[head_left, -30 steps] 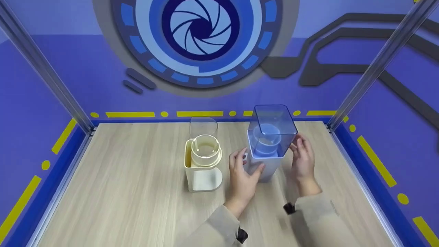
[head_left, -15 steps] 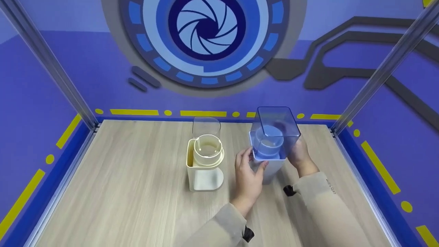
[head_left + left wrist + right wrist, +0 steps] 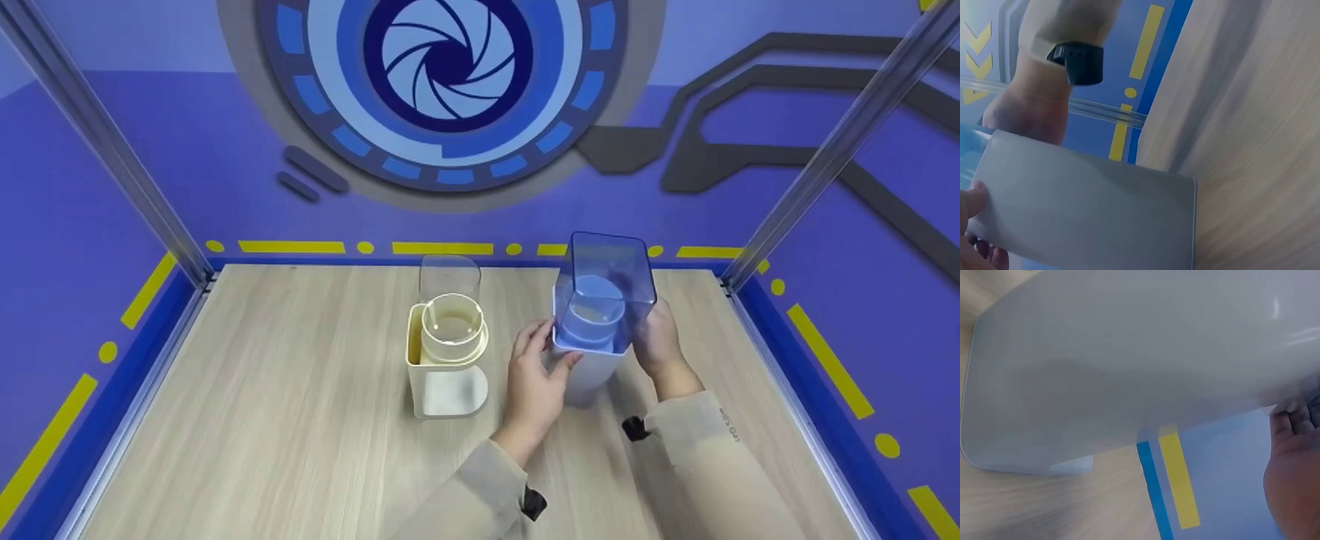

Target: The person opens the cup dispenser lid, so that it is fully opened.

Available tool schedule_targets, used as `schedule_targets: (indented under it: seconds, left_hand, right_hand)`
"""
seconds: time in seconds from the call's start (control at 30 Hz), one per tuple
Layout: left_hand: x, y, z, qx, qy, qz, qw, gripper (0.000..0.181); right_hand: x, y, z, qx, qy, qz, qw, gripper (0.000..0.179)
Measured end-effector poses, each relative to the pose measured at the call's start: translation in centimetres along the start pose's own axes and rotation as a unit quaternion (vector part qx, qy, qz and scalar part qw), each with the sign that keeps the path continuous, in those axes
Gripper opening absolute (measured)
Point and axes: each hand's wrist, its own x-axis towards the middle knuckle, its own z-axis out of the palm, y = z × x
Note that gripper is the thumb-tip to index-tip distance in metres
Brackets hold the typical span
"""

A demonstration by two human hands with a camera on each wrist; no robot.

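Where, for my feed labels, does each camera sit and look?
Head: on the person's head, looking forward and down at the table, blue container and cream container; the left hand, right hand and sleeves show.
Left wrist: on that wrist, looking across the blue container towards the right hand; the left hand's fingers show at the lower left, the right forearm above.
Right wrist: on that wrist, close on the blue container, a panel beyond; the right hand shows at the right edge.
Shared: both wrist views show the blue container up close.

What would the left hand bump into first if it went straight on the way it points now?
Most likely the blue-topped container, at once: the left hand has its thumb and fingers against it. How deep the fingers aim is unclear.
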Motion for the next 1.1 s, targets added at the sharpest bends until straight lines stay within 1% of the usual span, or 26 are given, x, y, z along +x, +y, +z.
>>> schedule_targets:
  seconds: [0.17,0.3,0.43,0.57,0.73,0.8,0.9,0.97,1.03,1.1]
  left_hand:
    - [0.6,-0.4,-0.7,-0.024,-0.039,-0.012,0.9989,0.064]
    - [1.0,-0.9,-1.0,-0.049,-0.073,-0.023,0.9959,0.062]
    - [1.6,-1.2,-1.4,-0.071,-0.107,-0.026,0.9913,0.062]
    - [2.3,-1.5,-1.9,-0.081,-0.142,-0.027,0.9862,0.062]
    - [3.2,-1.8,-2.4,-0.088,-0.175,-0.028,0.9802,0.062]
    - [3.4,-2.0,-2.5,-0.094,-0.185,-0.033,0.9777,0.063]
    - [3.7,-2.2,-2.7,-0.099,-0.196,-0.034,0.9750,0.062]
    - [3.9,-2.3,-2.8,-0.100,-0.202,-0.036,0.9736,0.062]
    - [4.0,-2.3,-2.9,-0.098,-0.206,-0.036,0.9730,0.062]
    - [4.0,-2.2,-3.1,-0.095,-0.205,-0.040,0.9734,0.065]
  right_hand:
    - [-1.2,-0.1,0.1,-0.046,0.027,-0.004,0.9985,0.033]
    - [-2.3,-0.3,-0.1,-0.076,0.043,-0.002,0.9962,0.041]
    - [-3.4,-0.3,0.1,-0.110,0.058,-0.004,0.9922,0.053]
    - [-4.5,-0.4,1.0,-0.132,0.070,-0.017,0.9886,0.059]
    - [-6.1,-0.8,2.1,-0.171,0.118,-0.015,0.9780,0.061]
    - [-6.7,-0.7,2.5,-0.189,0.138,-0.012,0.9722,0.060]
    - [-7.1,-0.6,2.7,-0.195,0.150,-0.024,0.9689,0.059]
    - [-7.0,-0.5,2.6,-0.188,0.155,-0.037,0.9691,0.056]
    - [-6.8,-0.5,2.2,-0.171,0.151,-0.056,0.9721,0.052]
    - [-6.6,-0.6,1.5,-0.142,0.136,-0.082,0.9771,0.046]
